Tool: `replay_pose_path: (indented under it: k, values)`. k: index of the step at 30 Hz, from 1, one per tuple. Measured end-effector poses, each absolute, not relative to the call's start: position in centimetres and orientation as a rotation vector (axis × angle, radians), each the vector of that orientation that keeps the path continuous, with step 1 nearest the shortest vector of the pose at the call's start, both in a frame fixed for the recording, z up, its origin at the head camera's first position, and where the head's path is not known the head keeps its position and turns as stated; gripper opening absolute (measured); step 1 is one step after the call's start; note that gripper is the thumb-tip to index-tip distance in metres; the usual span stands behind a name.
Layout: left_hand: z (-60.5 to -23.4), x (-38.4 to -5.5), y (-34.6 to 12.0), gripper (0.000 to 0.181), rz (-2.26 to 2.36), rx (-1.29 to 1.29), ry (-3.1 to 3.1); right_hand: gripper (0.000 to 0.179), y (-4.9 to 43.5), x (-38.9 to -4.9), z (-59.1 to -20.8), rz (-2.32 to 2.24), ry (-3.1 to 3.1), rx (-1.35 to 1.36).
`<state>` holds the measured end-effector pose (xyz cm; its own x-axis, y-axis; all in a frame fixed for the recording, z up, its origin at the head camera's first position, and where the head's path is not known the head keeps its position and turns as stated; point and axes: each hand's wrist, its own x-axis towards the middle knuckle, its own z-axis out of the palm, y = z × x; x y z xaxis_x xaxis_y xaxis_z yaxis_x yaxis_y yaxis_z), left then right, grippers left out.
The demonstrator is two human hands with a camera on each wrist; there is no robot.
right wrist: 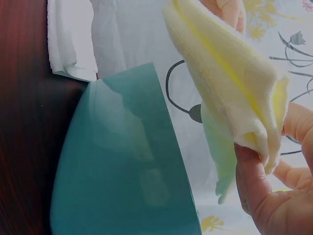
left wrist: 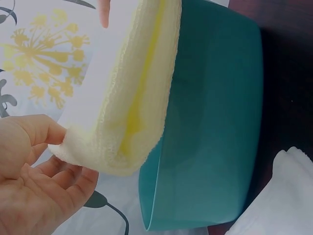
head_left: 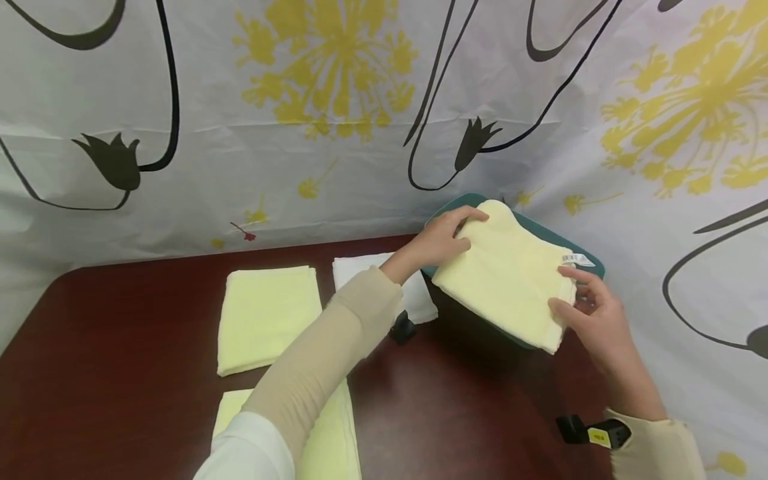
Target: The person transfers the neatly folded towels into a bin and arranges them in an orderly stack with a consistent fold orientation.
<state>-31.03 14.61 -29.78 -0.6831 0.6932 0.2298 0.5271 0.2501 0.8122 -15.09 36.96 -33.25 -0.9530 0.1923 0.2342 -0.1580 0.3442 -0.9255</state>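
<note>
A folded pale yellow towel (head_left: 507,270) is held up above a teal bin (left wrist: 210,117) at the right of the table. My left hand (head_left: 441,237) pinches its upper left corner between thumb and fingers, as the left wrist view shows. At the towel's right edge my right hand (head_left: 600,317) grips the other end, thumb on one side and fingers on the other. A small white label (head_left: 578,260) sticks out near the right fingers. Most of the bin lies hidden under the towel in the head view; its inside cannot be seen.
On the dark red table (head_left: 120,347) lies a folded yellow towel (head_left: 267,313), with more yellow cloth (head_left: 330,433) nearer the front, partly behind my left arm. A folded white towel (head_left: 414,297) lies just left of the bin. A flower-printed curtain (head_left: 210,133) hangs behind.
</note>
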Motion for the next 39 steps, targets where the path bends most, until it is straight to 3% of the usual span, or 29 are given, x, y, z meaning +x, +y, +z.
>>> replay_pose_path:
  k: [39]
  values:
    - [-29.7, -33.1, 17.6, 0.043, 1.403, 1.148, 2.350, 0.046, 39.2, -17.0, -33.0, 1.554, -2.391, -0.180]
